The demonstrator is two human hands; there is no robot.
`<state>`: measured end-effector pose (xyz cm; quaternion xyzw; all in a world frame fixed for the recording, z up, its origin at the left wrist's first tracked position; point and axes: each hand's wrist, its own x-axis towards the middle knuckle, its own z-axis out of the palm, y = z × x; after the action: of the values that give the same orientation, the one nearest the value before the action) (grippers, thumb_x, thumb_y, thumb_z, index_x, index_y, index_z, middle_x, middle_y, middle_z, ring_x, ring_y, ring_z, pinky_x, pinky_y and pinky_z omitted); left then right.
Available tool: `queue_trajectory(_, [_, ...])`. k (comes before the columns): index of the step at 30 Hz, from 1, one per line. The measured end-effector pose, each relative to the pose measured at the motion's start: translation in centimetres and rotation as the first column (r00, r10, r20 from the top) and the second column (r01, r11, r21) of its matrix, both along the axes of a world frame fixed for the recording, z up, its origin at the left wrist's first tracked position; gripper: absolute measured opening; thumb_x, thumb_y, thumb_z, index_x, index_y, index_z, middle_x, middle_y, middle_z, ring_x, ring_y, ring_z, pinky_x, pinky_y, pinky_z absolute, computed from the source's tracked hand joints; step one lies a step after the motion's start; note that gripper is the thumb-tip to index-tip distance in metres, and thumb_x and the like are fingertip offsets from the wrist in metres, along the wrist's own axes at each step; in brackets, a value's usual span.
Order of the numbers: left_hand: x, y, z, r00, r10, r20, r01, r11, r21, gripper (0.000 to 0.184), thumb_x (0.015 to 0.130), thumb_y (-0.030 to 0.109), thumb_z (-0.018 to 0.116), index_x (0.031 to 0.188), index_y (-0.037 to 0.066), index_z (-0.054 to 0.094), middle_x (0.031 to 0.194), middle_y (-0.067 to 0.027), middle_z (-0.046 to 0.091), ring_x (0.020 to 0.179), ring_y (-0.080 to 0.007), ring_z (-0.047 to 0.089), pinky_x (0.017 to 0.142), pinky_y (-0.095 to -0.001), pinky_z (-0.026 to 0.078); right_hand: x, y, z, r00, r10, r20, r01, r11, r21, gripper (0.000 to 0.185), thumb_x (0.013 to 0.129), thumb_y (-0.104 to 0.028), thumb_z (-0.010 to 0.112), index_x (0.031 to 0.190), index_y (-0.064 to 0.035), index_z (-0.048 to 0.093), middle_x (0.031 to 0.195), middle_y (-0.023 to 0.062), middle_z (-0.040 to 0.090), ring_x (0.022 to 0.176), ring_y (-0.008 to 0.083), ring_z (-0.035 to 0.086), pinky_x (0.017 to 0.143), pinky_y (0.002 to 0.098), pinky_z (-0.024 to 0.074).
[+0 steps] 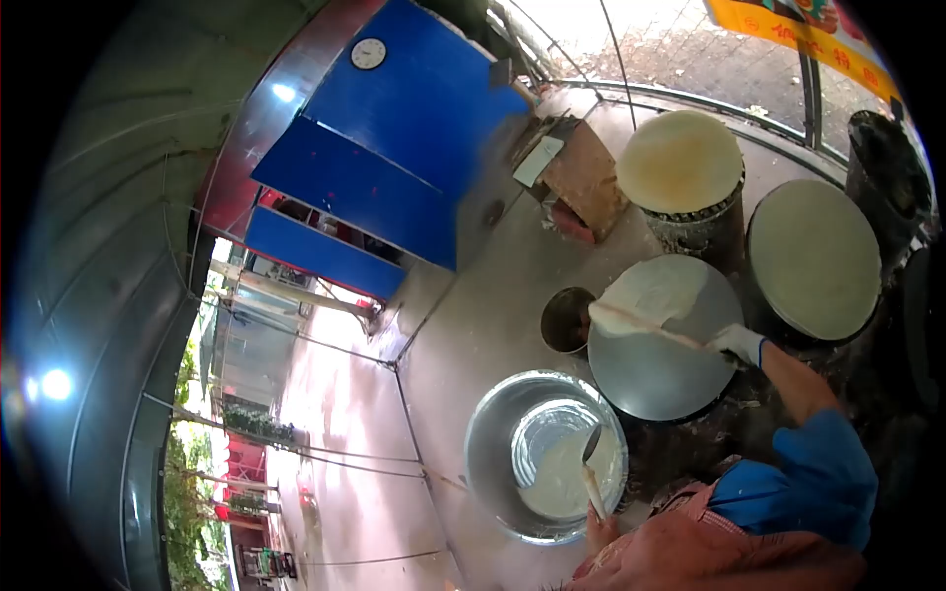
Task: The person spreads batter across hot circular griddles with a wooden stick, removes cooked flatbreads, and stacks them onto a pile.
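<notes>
My right hand (737,345), in a white glove, is closed round the handle of a wooden spreader (645,325). The spreader lies across a round grey griddle (662,379), its wide end at the griddle's left edge. Pale batter (660,288) covers the griddle's upper part. Near the bottom, my left hand (599,532) is wrapped round the handle of a ladle (591,448). The ladle's dark bowl is over a large metal basin (478,458) with pale batter in it.
Beside the griddle stands a small dark pot (565,320). Two more round griddles are at the upper right, one with a browned sheet (680,163), one with a pale sheet (816,261). A worn box (581,182) and blue panels (394,108) are farther off.
</notes>
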<state>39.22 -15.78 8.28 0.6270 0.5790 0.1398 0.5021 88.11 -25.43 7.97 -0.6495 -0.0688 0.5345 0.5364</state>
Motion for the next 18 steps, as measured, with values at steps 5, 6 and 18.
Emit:
queue_trajectory(5, [-0.4,-1.3,1.1,0.999,-0.010,-0.044,0.004,0.992,-0.128,0.060,0.081,0.008,0.054,0.136,0.006,0.032,0.088,-0.0111,0.052,0.074,-0.0179,0.052,0.062,-0.0316,0.042,6.5,-2.0,-6.9,0.944,0.004,0.331,-0.086,0.969,0.233,0.024,0.069,-0.021,0.078,0.073,-0.0016,0.066,0.056,0.0053,0.055,0.044,0.0192,0.051,0.037,0.0341,0.0373])
queue_trajectory(6, [-0.8,-1.6,1.3,0.998,-0.012,-0.067,0.001,0.988,-0.154,0.059,0.081,0.008,0.054,0.136,0.007,0.032,0.083,-0.0098,0.052,0.070,-0.0169,0.051,0.058,-0.0314,0.041,6.5,-0.9,-2.1,0.978,-0.061,0.199,0.042,0.995,0.095,0.023,0.070,-0.022,0.077,0.077,-0.0024,0.067,0.058,0.0054,0.056,0.044,0.0176,0.050,0.037,0.0336,0.0365])
queue_trajectory(18, [2.9,-4.7,5.5,0.943,0.265,0.199,-0.292,0.948,0.124,0.039,0.095,0.010,0.045,0.133,0.012,0.038,0.069,-0.0005,0.040,0.054,-0.0088,0.038,0.044,-0.0278,0.033,7.7,-0.4,1.2,0.994,0.064,0.089,-0.069,0.996,0.054,0.025,0.069,-0.016,0.074,0.086,0.0023,0.070,0.066,0.0075,0.061,0.056,0.0169,0.058,0.050,0.0313,0.0443])
